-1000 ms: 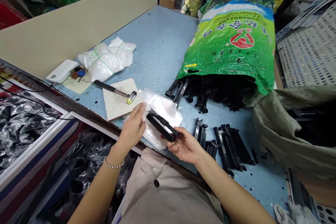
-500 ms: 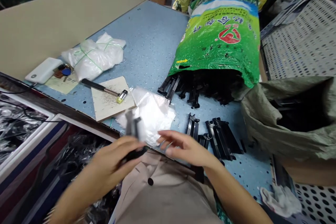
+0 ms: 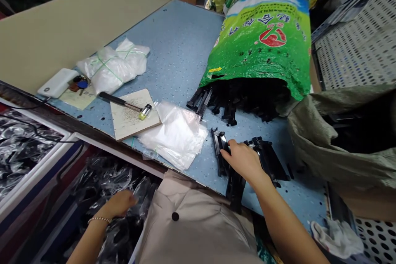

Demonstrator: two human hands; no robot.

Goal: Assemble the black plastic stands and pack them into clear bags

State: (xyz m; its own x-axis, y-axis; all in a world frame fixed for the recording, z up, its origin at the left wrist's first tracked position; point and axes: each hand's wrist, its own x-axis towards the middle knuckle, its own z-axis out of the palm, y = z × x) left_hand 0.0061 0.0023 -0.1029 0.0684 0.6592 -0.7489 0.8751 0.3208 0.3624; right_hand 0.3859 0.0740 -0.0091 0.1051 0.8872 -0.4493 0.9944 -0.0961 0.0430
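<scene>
Head view: the right hand (image 3: 244,161) rests partly open on the black plastic brackets (image 3: 269,159), its grip on any piece undetermined; the left hand (image 3: 119,204) is low, left of the torso, its hold indeterminate. Pressure from the right palm on the loose stack may shift pieces over the bench edge (image 3: 198,185) just below that hand

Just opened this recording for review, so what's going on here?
A person's right hand rests on a pile of black plastic parts on a blue table, beside a stack of clear plastic bags. Their left hand is down below the table edge, near bagged black items. More parts sit at the mouth of a green sack.
</scene>
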